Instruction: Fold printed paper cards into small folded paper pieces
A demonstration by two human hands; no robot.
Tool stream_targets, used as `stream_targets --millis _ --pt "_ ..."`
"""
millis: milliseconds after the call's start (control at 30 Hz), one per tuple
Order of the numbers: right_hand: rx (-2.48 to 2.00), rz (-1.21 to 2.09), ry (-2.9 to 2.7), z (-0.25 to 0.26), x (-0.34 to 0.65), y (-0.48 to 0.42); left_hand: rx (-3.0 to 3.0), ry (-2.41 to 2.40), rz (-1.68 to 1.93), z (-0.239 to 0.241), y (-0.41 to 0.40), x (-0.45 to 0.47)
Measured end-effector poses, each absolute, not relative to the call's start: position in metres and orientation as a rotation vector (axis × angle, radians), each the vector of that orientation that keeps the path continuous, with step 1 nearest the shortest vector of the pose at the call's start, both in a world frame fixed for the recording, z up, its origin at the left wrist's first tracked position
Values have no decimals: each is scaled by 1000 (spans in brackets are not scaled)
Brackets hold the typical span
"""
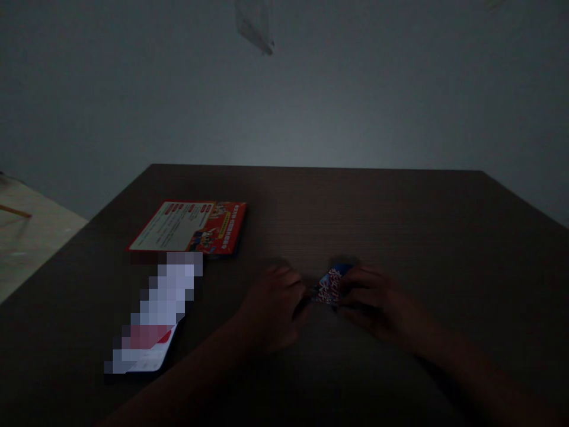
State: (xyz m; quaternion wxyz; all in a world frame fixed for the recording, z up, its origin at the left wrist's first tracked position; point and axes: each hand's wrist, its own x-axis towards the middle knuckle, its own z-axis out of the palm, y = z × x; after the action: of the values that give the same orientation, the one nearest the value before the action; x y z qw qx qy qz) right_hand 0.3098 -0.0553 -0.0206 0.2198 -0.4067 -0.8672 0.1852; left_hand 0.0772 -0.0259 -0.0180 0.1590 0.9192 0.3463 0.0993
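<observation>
Both my hands rest on a dark wooden table (400,213) in dim light. Between them lies a small folded piece of printed paper (329,286), blue and red with white marks. My left hand (273,308) has its fingers curled and pinches the paper's left end. My right hand (371,299) is closed over the paper's right side, with fingers on top of it. Part of the paper is hidden under my right fingers.
A red printed leaflet (191,226) lies flat at the left of the table. In front of it lies a white and red sheet (153,317), partly blurred out. A pale wall stands behind the table. Light flooring (31,231) shows at the far left.
</observation>
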Motion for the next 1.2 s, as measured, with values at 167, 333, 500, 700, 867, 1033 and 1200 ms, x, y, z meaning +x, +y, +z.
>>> stream_targets --millis 167,333,500,700,867,1033,1200 --pt "-1227 541 -2309 -26 310 -56 2603 1081 293 -18 -29 79" --pt "-1441 515 -2174 -31 310 -58 2548 1164 253 -19 -30 80" --pt "-1612 522 -2148 -30 309 -58 2489 1248 201 -15 -31 83" --pt "-1720 548 -2218 -25 307 -57 2471 1315 172 -14 -33 85" --pt "-1791 535 -2198 -22 302 -58 2441 1367 159 -15 -34 86" --pt "-1785 521 -2202 -23 303 -57 2437 1370 151 -14 -33 87" --pt "-1779 555 -2179 -21 303 -58 2428 1347 184 -20 -31 84"
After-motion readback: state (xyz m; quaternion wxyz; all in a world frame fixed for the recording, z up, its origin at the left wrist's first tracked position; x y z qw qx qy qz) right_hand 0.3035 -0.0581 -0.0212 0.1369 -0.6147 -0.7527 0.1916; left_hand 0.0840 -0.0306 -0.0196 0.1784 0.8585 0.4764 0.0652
